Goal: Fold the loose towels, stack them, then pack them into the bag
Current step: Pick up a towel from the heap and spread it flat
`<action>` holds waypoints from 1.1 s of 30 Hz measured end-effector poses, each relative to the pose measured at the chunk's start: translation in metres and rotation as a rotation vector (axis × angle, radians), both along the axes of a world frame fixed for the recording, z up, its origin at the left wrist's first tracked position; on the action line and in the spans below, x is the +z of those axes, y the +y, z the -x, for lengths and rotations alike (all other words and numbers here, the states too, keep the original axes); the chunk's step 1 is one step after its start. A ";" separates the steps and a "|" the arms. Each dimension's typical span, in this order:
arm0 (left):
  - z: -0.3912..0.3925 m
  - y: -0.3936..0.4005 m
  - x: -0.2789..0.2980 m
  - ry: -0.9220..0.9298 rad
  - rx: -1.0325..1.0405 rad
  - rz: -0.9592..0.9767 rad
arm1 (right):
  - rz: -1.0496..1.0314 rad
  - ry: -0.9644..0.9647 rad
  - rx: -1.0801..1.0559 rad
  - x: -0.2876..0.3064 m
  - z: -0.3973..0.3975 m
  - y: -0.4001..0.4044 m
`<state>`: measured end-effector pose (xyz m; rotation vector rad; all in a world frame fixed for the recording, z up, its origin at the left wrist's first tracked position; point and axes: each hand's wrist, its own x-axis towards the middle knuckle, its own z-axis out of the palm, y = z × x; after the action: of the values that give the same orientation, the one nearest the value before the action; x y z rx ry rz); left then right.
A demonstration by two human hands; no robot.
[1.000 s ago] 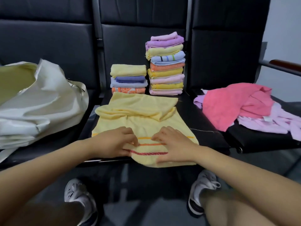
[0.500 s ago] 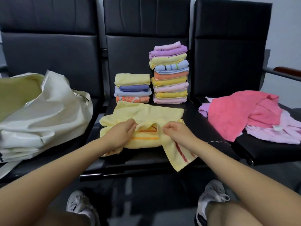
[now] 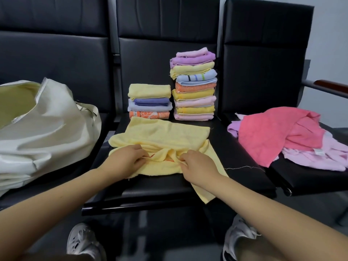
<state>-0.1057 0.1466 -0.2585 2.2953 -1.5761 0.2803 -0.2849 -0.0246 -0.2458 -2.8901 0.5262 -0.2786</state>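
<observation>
A pale yellow towel (image 3: pixel 165 134) lies crumpled on the middle black seat (image 3: pixel 169 191). My left hand (image 3: pixel 125 161) and my right hand (image 3: pixel 197 166) each pinch a raised fold of it near its front, with orange stripes showing between them. One corner hangs over the seat's front edge. Behind the towel stand a short stack of folded towels (image 3: pixel 149 101) and a tall stack of folded towels (image 3: pixel 194 85). A loose pile of pink and lilac towels (image 3: pixel 282 136) covers the right seat. A cream bag (image 3: pixel 47 129) lies open on the left seat.
Black chair backs (image 3: pixel 165 25) rise right behind the stacks. A wooden armrest (image 3: pixel 331 85) sticks out at the far right. A loose thread (image 3: pixel 243 167) trails across the middle seat. My shoes (image 3: pixel 82 240) are on the floor below.
Both hands have lifted the towel's striped front edge and carried it back toward the stacks, bunching the cloth; the stripes are now mostly hidden and one corner droops off the seat.
</observation>
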 end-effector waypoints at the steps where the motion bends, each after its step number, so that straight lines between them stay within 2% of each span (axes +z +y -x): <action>1: 0.000 0.003 0.002 -0.001 0.007 -0.007 | -0.077 -0.026 -0.027 0.002 -0.001 -0.003; 4: -0.008 0.013 0.004 -0.032 0.089 0.010 | -0.247 -0.068 -0.145 0.004 -0.001 -0.017; 6: -0.010 0.013 0.007 0.016 0.190 0.124 | -0.337 -0.113 -0.208 0.005 0.000 -0.027; 8: -0.011 0.009 0.013 0.178 0.301 0.241 | -0.412 -0.151 -0.247 0.008 0.000 -0.029; 11: -0.011 0.005 0.020 0.382 0.394 0.301 | -0.572 -0.215 -0.230 0.017 0.002 -0.030; 13: -0.012 0.007 0.023 0.323 0.400 0.266 | -0.665 -0.306 -0.232 0.021 0.002 -0.035; 16: -0.017 0.009 0.020 0.155 0.347 0.099 | -0.732 -0.411 -0.290 0.018 -0.002 -0.049; 19: -0.029 0.007 0.015 0.152 0.278 0.068 | -0.702 -0.438 -0.366 0.015 -0.010 -0.067; 22: -0.039 0.001 0.021 0.186 0.274 0.180 | -0.687 -0.496 -0.498 0.018 -0.022 -0.087; 25: -0.047 -0.016 0.035 0.351 0.351 0.359 | -0.856 -0.638 -0.570 0.028 -0.036 -0.099; 27: -0.053 -0.029 0.041 0.414 0.391 0.403 | -0.795 -0.589 -0.479 0.027 -0.046 -0.098; 28: -0.053 -0.035 0.040 0.416 0.377 0.356 | -0.718 -0.509 -0.393 0.023 -0.049 -0.093; 31: -0.045 -0.044 0.025 0.412 0.302 0.053 | -0.410 -0.154 -0.116 -0.001 -0.047 -0.079; 33: -0.036 -0.038 0.014 0.322 0.294 -0.050 | -0.256 -0.079 -0.055 -0.009 -0.038 -0.076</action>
<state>-0.0694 0.1085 -0.2449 2.4590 -1.1028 -0.0598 -0.2465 -0.1010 -0.2548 -2.6096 0.5823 -0.3080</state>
